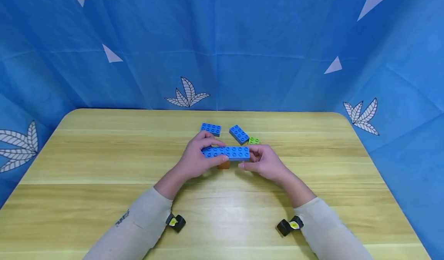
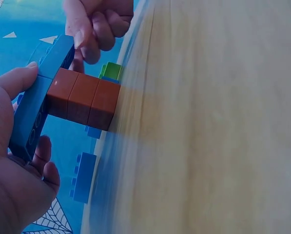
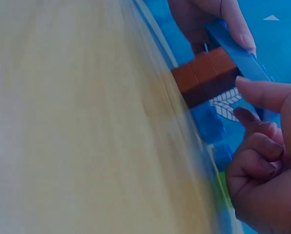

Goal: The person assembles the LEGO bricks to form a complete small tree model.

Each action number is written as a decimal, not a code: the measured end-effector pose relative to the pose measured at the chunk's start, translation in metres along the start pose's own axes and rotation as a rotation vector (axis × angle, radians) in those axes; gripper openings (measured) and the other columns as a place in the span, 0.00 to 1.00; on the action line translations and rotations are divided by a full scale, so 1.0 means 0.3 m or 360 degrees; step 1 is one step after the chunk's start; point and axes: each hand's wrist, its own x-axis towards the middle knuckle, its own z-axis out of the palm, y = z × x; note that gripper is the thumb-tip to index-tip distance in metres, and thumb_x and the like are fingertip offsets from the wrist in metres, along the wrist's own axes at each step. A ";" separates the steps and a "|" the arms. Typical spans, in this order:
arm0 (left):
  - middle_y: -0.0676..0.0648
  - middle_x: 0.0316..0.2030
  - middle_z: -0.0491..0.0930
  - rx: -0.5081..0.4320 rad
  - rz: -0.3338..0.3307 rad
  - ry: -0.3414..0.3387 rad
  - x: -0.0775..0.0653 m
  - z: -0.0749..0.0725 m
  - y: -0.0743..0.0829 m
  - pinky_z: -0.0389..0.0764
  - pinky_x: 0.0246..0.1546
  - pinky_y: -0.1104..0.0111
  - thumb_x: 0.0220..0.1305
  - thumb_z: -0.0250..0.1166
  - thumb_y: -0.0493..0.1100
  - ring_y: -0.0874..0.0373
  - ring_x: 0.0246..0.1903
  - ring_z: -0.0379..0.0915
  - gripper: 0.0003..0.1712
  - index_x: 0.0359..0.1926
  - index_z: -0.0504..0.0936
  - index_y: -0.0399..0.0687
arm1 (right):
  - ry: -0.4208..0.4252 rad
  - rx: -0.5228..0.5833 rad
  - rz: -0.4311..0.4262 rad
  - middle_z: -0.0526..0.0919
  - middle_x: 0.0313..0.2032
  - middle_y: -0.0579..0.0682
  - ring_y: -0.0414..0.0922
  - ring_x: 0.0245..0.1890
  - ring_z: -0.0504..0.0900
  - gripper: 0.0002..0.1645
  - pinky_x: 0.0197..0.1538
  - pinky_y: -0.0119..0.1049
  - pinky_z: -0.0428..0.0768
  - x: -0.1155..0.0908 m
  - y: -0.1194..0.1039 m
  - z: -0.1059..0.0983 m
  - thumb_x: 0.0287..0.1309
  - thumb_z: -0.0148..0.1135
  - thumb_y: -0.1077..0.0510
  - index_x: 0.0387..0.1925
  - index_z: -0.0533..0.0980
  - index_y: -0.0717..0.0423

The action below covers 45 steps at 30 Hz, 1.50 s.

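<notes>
Two blue toy building bricks (image 1: 237, 153) lie end to end in a row, studs up. Beneath their seam is a stack of three brown bricks (image 2: 84, 97). My left hand (image 1: 195, 158) grips the left blue brick, thumb along the near side and fingers over the far side. At the row's right end is my right hand (image 1: 265, 161), its thumb stretched out below the near edge and its other fingers loosely bent. In the right wrist view, that thumb tip overlaps the top of the brown stack. The left blue brick is partly hidden by my left hand.
Behind the hands, two loose blue bricks, one to the left (image 1: 211, 129) and one to the right (image 1: 239, 134), lie on the wooden table (image 1: 222, 221). A green brick (image 1: 254, 141) sits beside the right one. Blue patterned cloth (image 1: 263, 59) hangs past the table's far edge.
</notes>
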 end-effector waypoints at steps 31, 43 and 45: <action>0.42 0.42 0.74 -0.0186 -0.0042 0.0115 -0.005 -0.076 -0.039 0.70 0.39 0.58 0.68 0.67 0.46 0.51 0.40 0.68 0.16 0.52 0.85 0.45 | 0.0074 0.0116 0.0047 0.78 0.29 0.53 0.43 0.26 0.70 0.32 0.26 0.30 0.63 0.004 0.028 0.037 0.53 0.75 0.65 0.61 0.77 0.54; 0.43 0.41 0.72 -0.0076 -0.0412 0.0184 0.097 -0.153 -0.141 0.71 0.39 0.63 0.67 0.68 0.43 0.50 0.41 0.67 0.24 0.61 0.78 0.40 | 0.0318 0.0322 -0.0234 0.59 0.22 0.53 0.42 0.23 0.61 0.27 0.25 0.30 0.60 -0.018 0.044 0.065 0.53 0.72 0.71 0.57 0.77 0.66; 0.43 0.42 0.71 0.0032 -0.0424 0.0136 0.121 -0.157 -0.154 0.71 0.41 0.61 0.65 0.69 0.43 0.49 0.41 0.67 0.26 0.62 0.77 0.41 | 0.0333 0.0336 -0.0241 0.60 0.22 0.51 0.41 0.23 0.62 0.25 0.25 0.30 0.61 -0.020 0.042 0.069 0.54 0.71 0.71 0.56 0.78 0.66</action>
